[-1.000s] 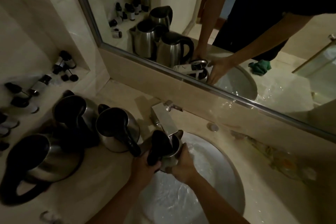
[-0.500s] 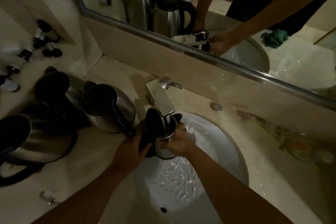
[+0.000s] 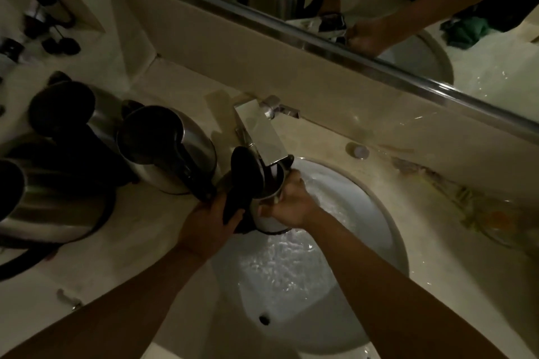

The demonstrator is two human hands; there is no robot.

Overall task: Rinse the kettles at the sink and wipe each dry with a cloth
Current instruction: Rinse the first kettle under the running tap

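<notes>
A steel kettle with its black lid flipped up sits under the square chrome tap, over the left rim of the white sink. My left hand grips its black handle. My right hand wraps around the steel body near the rim. Water lies rippling in the basin. Three more steel kettles with black lids stand on the counter to the left: one beside the tap, one behind it, one nearest me. A green cloth shows only in the mirror.
The mirror runs along the back wall above a metal frame. Small dark-capped bottles stand on a ledge at far left. The counter to the right of the sink is wet, with a patterned clear item lying there. The drain hole is near me.
The view has tipped lower and closer over the sink. Both hands keep the same hold on the kettle under the tap.
</notes>
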